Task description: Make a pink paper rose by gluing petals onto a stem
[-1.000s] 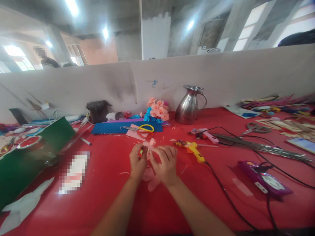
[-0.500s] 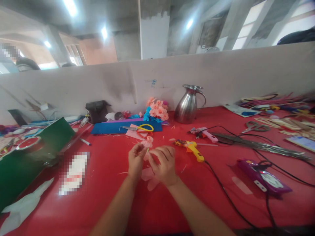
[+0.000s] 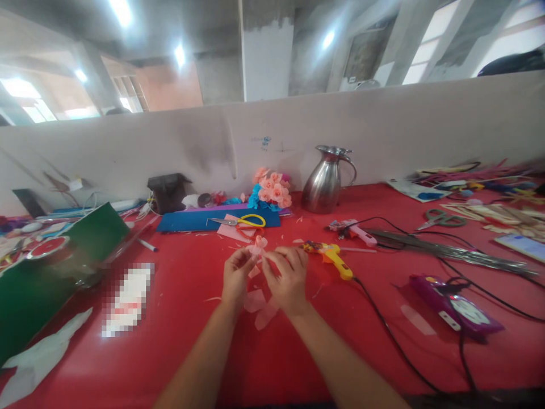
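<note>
A small pink paper flower (image 3: pixel 258 245) is held upright between my two hands, above the red table. My left hand (image 3: pixel 237 278) pinches it from the left, low on the flower. The thumb and forefinger of my right hand (image 3: pixel 288 279) close on its petals from the right. Loose pink petals (image 3: pixel 261 307) lie on the table just below and between the hands. A yellow glue gun (image 3: pixel 336 260) rests right of my right hand. Beyond the hands, yellow-handled scissors (image 3: pixel 251 220) lie on pink paper and a blue sheet (image 3: pixel 183 222).
Behind stand a bunch of pink and blue flowers (image 3: pixel 275 190) and a steel jug (image 3: pixel 326 179). At right lie a pink glue gun (image 3: pixel 361 234), metal wires (image 3: pixel 451 250), scissors (image 3: pixel 447 218) and a purple power strip (image 3: pixel 460 309) with cords. A green board (image 3: pixel 46 278) is at left.
My right hand has shifted slightly right and up, its fingers now at the petals. The flower has moved slightly right and its petals look more spread.
</note>
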Tool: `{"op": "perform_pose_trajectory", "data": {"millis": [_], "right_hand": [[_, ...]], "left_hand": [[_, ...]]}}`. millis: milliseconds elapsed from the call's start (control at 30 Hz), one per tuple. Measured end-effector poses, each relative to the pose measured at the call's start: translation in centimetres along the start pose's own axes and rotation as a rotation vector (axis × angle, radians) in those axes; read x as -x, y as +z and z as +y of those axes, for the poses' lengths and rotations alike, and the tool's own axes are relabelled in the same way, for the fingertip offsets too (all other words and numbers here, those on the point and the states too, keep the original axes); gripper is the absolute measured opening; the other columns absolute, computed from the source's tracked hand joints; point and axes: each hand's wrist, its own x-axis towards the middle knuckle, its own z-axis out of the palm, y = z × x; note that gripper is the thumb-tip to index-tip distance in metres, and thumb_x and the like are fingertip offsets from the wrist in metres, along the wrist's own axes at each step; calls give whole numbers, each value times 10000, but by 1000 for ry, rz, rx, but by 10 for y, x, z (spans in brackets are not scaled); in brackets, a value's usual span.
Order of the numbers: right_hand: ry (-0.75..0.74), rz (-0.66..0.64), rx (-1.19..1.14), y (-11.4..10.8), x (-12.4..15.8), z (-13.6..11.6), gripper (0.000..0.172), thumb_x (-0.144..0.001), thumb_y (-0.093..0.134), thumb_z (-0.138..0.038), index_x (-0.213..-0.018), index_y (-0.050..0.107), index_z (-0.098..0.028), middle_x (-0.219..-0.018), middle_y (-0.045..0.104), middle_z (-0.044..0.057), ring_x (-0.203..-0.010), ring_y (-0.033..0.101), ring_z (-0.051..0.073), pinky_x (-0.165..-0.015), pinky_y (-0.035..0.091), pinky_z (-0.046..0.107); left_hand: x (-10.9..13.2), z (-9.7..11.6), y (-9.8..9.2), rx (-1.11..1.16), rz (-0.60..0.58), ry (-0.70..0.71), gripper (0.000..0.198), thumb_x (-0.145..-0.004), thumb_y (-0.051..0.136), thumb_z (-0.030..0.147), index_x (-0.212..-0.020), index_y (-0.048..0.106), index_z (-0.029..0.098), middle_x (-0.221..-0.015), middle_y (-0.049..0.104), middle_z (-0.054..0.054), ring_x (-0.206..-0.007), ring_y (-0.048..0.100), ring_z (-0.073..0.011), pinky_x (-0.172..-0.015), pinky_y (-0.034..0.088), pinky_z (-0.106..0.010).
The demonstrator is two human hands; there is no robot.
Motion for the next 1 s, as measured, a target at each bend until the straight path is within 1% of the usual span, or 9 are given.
{"op": "perform_pose_trajectory", "data": {"millis": [133,233,300,367,467,533,633,800,1000], "right_hand": [[14,-6,-38,-3,0,-3,97,-776,579,-176,-842,613,-237,-836,598,41,-812,518,200,-792,371,389],[84,-16,-151,-7,-4,-7,59,-772,567,-191,-804,598,-229,-835,595,42,-820,521,206,-799,377,394],[197,-27,-310,-10,-7,-8,56,-783,541,-210,-814,586,-222,-837,593,38,-827,528,202,-789,395,378],[367,-72,-525,-11,-11,-7,87,-805,508,-244,-850,577,-215,-844,596,30,-816,537,186,-757,417,340],[619,-204,-797,-9,-16,-4,145,-825,489,-322,-811,573,-205,-770,584,3,-737,531,154,-691,415,280],[715,-280,-893,-7,-17,-1,187,-813,512,-363,-739,562,-199,-696,548,-15,-685,504,138,-664,398,258],[787,-298,-983,-3,-16,3,208,-792,542,-389,-709,554,-199,-676,530,-20,-669,486,136,-661,389,252],[852,-271,-1042,-1,-15,5,213,-769,567,-372,-651,558,-196,-648,528,-21,-655,481,133,-664,383,251],[883,-310,-1085,-3,-19,1,151,-700,629,-320,-630,595,-191,-625,564,-22,-641,501,129,-683,392,260]], "left_hand": [[-1,-1,-1,18,4,22,172,-625,702,231,-755,606,172,-735,598,18,-689,540,-99,-688,410,-224],[-2,4,-1,0,-33,50,140,-647,675,217,-765,612,177,-773,619,5,-734,556,-114,-719,414,-234],[-2,7,-2,-25,-80,45,149,-660,664,225,-794,620,176,-805,632,-10,-766,564,-127,-738,415,-240],[-3,10,-3,-63,-126,26,174,-657,670,243,-810,624,174,-815,638,-21,-780,569,-138,-746,417,-244],[-3,8,-4,-110,-162,-17,183,-655,677,271,-799,618,175,-796,634,-19,-761,566,-137,-729,420,-238],[-3,5,-5,-110,-189,-37,166,-663,671,274,-783,612,176,-776,622,-11,-742,558,-128,-715,419,-228],[-4,2,-7,-79,-227,-41,146,-658,676,251,-763,607,176,-764,608,-3,-732,546,-117,-705,415,-216],[-3,6,-6,-52,-214,-80,187,-610,713,231,-760,616,173,-741,602,3,-691,531,-106,-652,409,-202],[-2,9,-6,-29,-225,-89,202,-611,722,224,-789,634,190,-771,621,7,-736,551,-108,-701,415,-210]]}}
